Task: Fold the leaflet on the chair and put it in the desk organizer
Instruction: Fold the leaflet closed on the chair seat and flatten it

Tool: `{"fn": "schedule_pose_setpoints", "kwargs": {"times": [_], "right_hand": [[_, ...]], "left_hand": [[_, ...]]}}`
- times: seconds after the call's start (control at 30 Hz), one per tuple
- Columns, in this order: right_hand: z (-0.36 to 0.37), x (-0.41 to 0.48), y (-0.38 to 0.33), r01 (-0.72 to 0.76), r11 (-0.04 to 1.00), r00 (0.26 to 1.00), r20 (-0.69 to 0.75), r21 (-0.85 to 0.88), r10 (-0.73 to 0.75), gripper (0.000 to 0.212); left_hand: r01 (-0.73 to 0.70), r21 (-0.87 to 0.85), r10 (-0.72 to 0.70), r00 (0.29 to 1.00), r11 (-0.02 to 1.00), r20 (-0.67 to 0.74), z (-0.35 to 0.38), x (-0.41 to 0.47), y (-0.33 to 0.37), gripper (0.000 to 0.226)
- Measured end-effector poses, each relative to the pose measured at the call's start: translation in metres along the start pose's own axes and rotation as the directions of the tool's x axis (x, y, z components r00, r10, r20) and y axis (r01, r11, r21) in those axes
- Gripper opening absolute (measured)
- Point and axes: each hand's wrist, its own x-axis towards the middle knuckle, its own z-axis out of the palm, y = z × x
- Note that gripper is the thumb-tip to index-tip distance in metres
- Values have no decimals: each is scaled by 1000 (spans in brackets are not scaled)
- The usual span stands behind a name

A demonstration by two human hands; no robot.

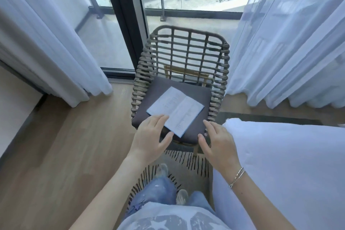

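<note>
A white printed leaflet [176,110] lies unfolded and flat on the dark cushion of a woven rattan chair [186,50], turned at an angle with a crease down its middle. My left hand [152,137] hovers over the cushion's front left, fingers spread, fingertips at the leaflet's near left edge. Open as well, my right hand [217,141] is at the cushion's front right corner, just clear of the paper. Neither hand holds anything. No desk organizer is in view.
The chair stands before a glass balcony door, with sheer white curtains [56,43] hanging on both sides. A white bed or duvet [289,164] fills the lower right. A striped rug [186,170] lies under my feet on the wooden floor.
</note>
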Motion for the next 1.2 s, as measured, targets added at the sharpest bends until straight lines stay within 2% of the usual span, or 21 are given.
{"fn": "schedule_pose_setpoints", "kwargs": {"times": [0.27, 0.4, 0.73, 0.97, 1.2], "right_hand": [[35, 100, 11, -67, 997, 998, 19, -25, 67, 52], [44, 156, 6, -124, 992, 992, -8, -26, 124, 44], [63, 260, 12, -200, 980, 977, -87, -23, 197, 46], [120, 282, 59, -227, 974, 972, -70, -22, 225, 49], [210, 284, 109, -274, 960, 961, -37, -62, 273, 50]], "left_hand": [[12, -1, -11, 995, 1000, 95, 21, 97, -60, 50], [-31, 10, 30, 992, 999, 123, 13, 157, -90, 52], [-156, 14, 153, 978, 988, 139, 5, 279, -138, 49], [-110, -37, 115, 974, 993, 194, 79, 300, -165, 54], [-111, -21, 113, 952, 994, 285, 175, 311, -211, 57]]}}
